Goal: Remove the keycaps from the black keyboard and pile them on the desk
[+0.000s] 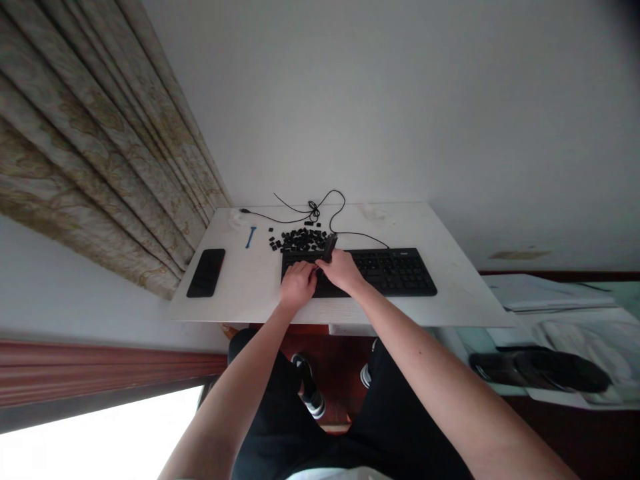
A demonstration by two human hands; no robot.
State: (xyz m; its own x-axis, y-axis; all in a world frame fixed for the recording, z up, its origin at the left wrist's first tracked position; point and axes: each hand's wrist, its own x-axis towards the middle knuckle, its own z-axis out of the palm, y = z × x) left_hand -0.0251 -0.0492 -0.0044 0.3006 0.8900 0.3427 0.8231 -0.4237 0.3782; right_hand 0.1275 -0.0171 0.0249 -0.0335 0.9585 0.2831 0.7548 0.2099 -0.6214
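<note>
A black keyboard (400, 272) lies along the front of the white table. My right hand (343, 269) is closed around a slim black tool (330, 245), tilted over the keyboard with one end pointing up and away; its exact kind is not clear. Close beside it, my left hand (299, 283) rests on the keyboard's left part, fingers laid over it and thumb near the right hand. My hands hide much of the keyboard's left half. Just behind it is a pile of loose black keycaps (303, 239), with several scattered to the left.
A blue double-ended tool (251, 237) lies left of the keycaps. Nearer the table's left edge is a black phone (206, 273). The keyboard's cable (314, 211) loops along the back, by the wall. Curtains (100, 127) hang at the left.
</note>
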